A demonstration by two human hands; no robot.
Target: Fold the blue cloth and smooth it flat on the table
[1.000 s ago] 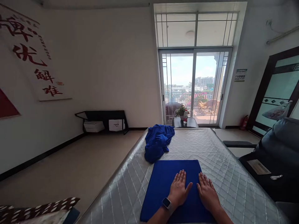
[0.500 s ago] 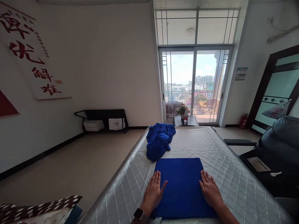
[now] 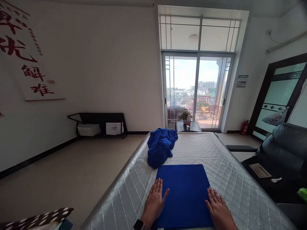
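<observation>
A folded blue towel (image 3: 184, 191) lies flat on the quilted silver-grey mattress (image 3: 230, 179) in front of me. My left hand (image 3: 154, 203) rests flat on the towel's left edge, fingers together, a watch on the wrist. Flat on the towel's right edge lies my right hand (image 3: 218, 209). Neither hand holds anything. Beyond the folded towel sits a crumpled pile of blue cloth (image 3: 161, 146) on the mattress.
A dark armchair (image 3: 285, 153) with a card and a small white object on its side stands to the right. A small table with a plant and bottle (image 3: 187, 123) stands before the balcony door. A black shelf (image 3: 100, 124) is by the left wall.
My hands have slid apart from the towel's middle to its left and right edges. The view has shifted slightly.
</observation>
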